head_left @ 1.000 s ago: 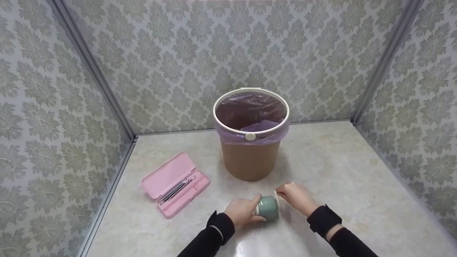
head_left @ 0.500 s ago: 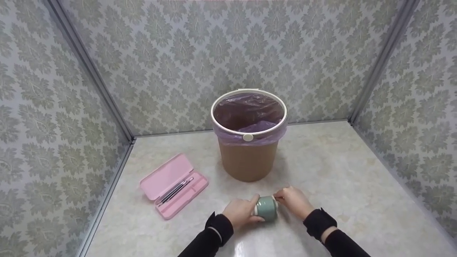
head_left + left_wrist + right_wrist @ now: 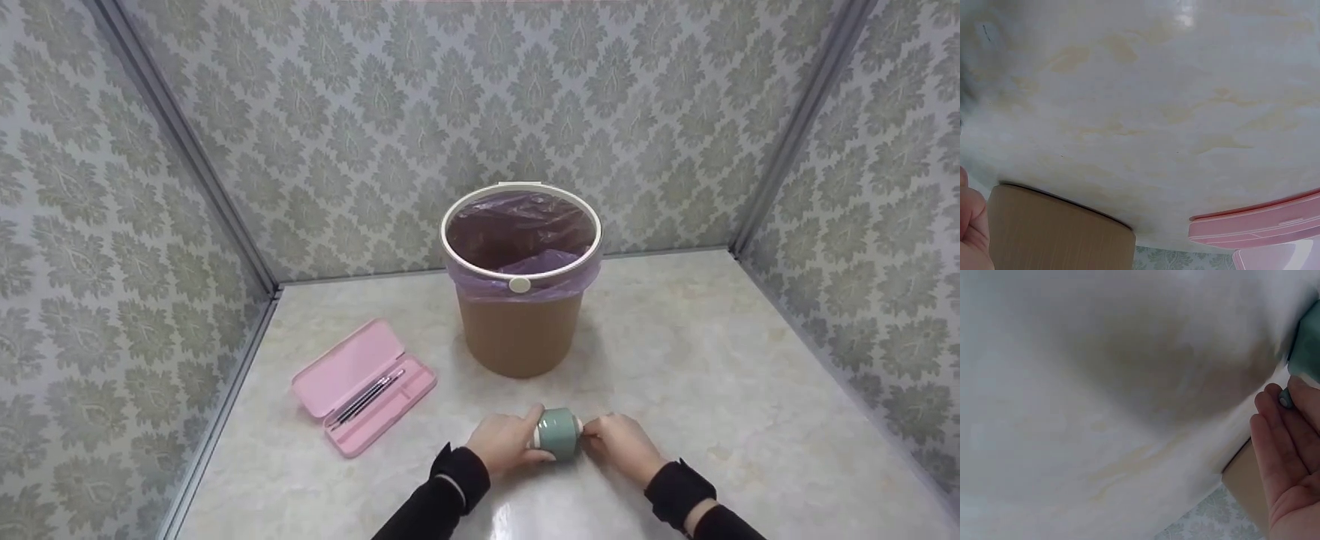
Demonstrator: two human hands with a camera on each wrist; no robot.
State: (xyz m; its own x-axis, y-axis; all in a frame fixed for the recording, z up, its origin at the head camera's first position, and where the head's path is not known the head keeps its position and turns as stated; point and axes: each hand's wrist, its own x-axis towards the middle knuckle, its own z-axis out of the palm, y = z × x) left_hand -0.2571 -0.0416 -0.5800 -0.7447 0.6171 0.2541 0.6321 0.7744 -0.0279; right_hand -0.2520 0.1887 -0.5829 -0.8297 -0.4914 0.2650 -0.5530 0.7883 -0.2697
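Note:
A green pencil sharpener (image 3: pixel 558 435) with a hand crank lies on its side near the front of the table, its crank end facing right. Around its body, from the left, my left hand (image 3: pixel 501 444) grips with thumb and fingers. My right hand (image 3: pixel 626 446) is at the crank end. In the right wrist view, its thumb and forefinger pinch the small teal crank knob (image 3: pixel 1284 398), while the other fingers extend beside it. Part of my left hand's fingers (image 3: pixel 972 225) shows at the left edge of the left wrist view; the sharpener is out of sight there.
A brown bin (image 3: pixel 521 334) with a purple liner stands behind the hands, close to the patterned back wall (image 3: pixel 457 112). On the left, a pink pencil case (image 3: pixel 349 367) lies with its lid raised and several dark pencils (image 3: pixel 367 399) inside.
The crank has turned at the sharpener's end, and my right hand has circled with it, up and then slightly down. My left hand keeps its grip in nearly the same place.

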